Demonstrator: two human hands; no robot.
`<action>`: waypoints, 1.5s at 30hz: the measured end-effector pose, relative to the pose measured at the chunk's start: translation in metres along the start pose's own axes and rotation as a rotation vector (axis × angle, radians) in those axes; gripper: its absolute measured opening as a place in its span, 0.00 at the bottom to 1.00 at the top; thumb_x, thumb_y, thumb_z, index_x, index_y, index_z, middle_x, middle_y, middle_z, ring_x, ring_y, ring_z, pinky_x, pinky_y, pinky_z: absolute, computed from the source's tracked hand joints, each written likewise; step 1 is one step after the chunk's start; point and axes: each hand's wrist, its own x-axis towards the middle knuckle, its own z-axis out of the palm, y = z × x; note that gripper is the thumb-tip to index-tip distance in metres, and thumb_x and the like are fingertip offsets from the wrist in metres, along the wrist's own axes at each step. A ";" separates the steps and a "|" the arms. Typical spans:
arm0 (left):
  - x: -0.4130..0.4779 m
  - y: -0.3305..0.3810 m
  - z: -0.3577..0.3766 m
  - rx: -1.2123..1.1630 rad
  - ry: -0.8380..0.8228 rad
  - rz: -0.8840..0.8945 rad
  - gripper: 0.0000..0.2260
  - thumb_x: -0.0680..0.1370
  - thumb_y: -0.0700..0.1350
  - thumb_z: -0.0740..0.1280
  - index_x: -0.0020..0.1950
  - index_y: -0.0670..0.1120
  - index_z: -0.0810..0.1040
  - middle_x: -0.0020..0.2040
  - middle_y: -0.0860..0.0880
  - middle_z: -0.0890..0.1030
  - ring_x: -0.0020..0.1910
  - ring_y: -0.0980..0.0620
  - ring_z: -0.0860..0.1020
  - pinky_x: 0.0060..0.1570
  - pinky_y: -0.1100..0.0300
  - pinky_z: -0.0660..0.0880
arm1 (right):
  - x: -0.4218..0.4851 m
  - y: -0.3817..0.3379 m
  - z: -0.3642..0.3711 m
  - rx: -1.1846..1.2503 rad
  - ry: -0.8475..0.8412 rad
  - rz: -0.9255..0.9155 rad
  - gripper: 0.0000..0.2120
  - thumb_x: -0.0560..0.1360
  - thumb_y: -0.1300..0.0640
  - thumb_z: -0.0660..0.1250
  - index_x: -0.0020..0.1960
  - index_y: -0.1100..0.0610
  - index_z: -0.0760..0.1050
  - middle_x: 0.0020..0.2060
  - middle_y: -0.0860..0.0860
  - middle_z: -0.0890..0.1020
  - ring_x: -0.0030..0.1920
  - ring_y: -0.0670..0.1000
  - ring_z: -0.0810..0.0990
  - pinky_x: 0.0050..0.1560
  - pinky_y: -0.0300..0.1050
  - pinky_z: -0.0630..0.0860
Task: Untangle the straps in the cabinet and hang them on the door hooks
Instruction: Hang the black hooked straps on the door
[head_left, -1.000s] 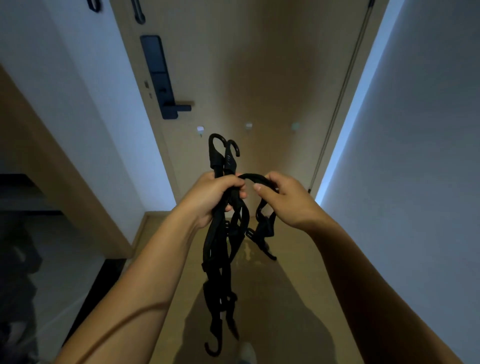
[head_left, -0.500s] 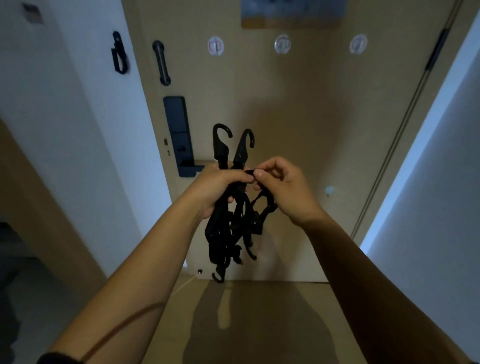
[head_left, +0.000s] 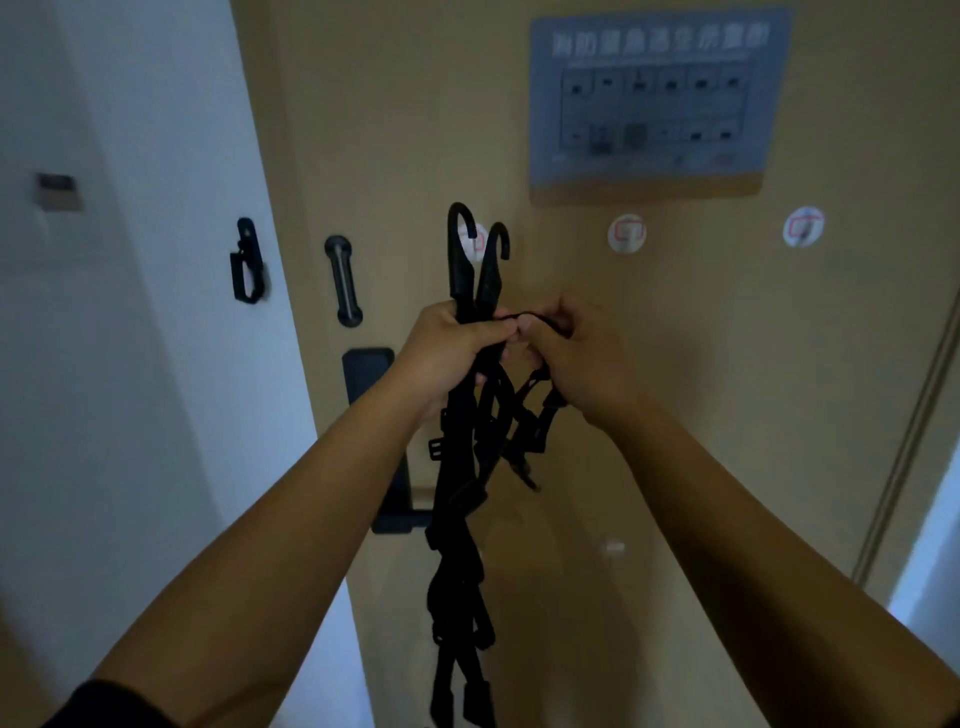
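Two hooks (head_left: 460, 260), left hand (head_left: 449, 349) gripping straps (head_left: 457, 525), poster (head_left: 652, 98) blurred

I've raised the tangled black hooked straps (head_left: 457, 519) — their two upper tips now overlap the leftmost round white door hook (head_left: 480, 244).

We find one sign, a blue-grey notice (head_left: 649, 98) on the door (head_left: 395, 130). Its heading is a row of pale Chinese characters, too blurred for us to read, above a grid of small dark pictograms. Just below the notice, the middle door hook (head_left: 627, 233) and the right door hook (head_left: 803, 226) each bear a red outline mark. Far left of the notice, a small label (head_left: 58, 191) is illegible.
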 end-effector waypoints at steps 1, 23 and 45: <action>0.014 0.004 -0.005 0.004 -0.002 0.017 0.03 0.75 0.39 0.67 0.44 0.46 0.75 0.37 0.46 0.79 0.31 0.55 0.75 0.21 0.69 0.67 | 0.015 0.000 0.003 -0.010 0.006 -0.021 0.09 0.77 0.59 0.63 0.38 0.51 0.70 0.40 0.55 0.79 0.33 0.44 0.74 0.36 0.34 0.72; 0.254 0.154 -0.031 0.124 0.161 0.525 0.02 0.74 0.37 0.69 0.42 0.42 0.79 0.33 0.48 0.82 0.32 0.55 0.80 0.31 0.67 0.75 | 0.311 -0.068 -0.011 -0.040 -0.008 -0.452 0.05 0.76 0.63 0.63 0.41 0.59 0.73 0.30 0.51 0.76 0.21 0.37 0.72 0.22 0.27 0.64; 0.374 0.336 -0.072 0.320 0.404 1.122 0.04 0.74 0.39 0.69 0.47 0.44 0.78 0.33 0.52 0.76 0.30 0.59 0.74 0.29 0.71 0.70 | 0.495 -0.217 -0.014 -0.104 0.290 -0.948 0.03 0.73 0.62 0.67 0.41 0.61 0.77 0.34 0.52 0.77 0.31 0.41 0.75 0.37 0.35 0.71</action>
